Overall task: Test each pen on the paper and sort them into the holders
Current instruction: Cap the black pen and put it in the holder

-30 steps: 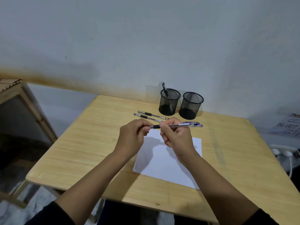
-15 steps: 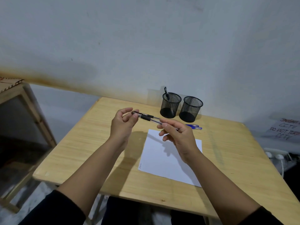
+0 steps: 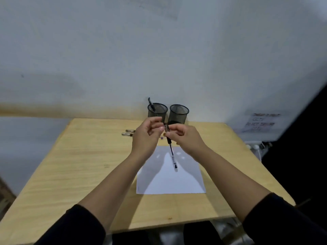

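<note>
Both hands are raised above the wooden table [image 3: 85, 167], meeting at the top end of a black-gripped pen [image 3: 171, 151] that hangs nearly upright over the sheet of white paper [image 3: 169, 184], its lower end pointing down toward the sheet without clearly touching it. The left hand [image 3: 146, 137] pinches the pen's upper end between thumb and fingertips, and the right hand [image 3: 185, 138] pinches it just beside, fingers curled round the barrel (the frame is blurred, so whether a cap is coming off cannot be told). Behind the hands, near the wall, stand two black mesh holders side by side: the left holder [image 3: 157, 111] has one dark pen [image 3: 151, 104] leaning in it, while nothing shows above the rim of the right holder [image 3: 179, 113]. To the left of the hands, two more pens [image 3: 128, 132] lie on the table, partly hidden by the left hand. A paper notice [image 3: 261, 122] hangs on the wall at right, its writing unreadable.
</note>
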Demonstrator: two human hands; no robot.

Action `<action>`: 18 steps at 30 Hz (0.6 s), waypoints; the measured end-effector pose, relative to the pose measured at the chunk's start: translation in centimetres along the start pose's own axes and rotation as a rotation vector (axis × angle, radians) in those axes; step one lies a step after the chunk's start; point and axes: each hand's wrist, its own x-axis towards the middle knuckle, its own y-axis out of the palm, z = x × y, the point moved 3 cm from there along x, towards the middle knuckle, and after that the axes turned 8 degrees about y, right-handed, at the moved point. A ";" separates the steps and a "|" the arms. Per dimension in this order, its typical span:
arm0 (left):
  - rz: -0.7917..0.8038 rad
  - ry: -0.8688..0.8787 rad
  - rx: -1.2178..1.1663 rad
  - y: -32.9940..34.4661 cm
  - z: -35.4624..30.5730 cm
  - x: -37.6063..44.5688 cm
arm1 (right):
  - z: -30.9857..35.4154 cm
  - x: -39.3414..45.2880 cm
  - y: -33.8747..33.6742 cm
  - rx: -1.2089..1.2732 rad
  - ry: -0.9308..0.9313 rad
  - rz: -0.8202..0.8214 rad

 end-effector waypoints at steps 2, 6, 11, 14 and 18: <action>0.053 0.022 0.100 1.8 0.1 0.8 | -0.7 0.1 -2.1 -0.028 0.029 -0.077; 0.284 0.117 0.415 6.3 0.3 2.4 | -1.6 -0.5 -7.2 -0.117 0.101 -0.261; 0.573 0.191 0.699 12.5 0.7 2.9 | -2.1 -3.3 -13.9 -0.308 0.191 -0.462; 0.673 0.275 0.800 16.0 -0.5 1.6 | -2.7 -5.9 -17.2 -0.407 0.253 -0.530; 0.748 0.396 0.845 20.5 -1.7 -1.0 | -4.3 -10.0 -20.8 -0.461 0.338 -0.627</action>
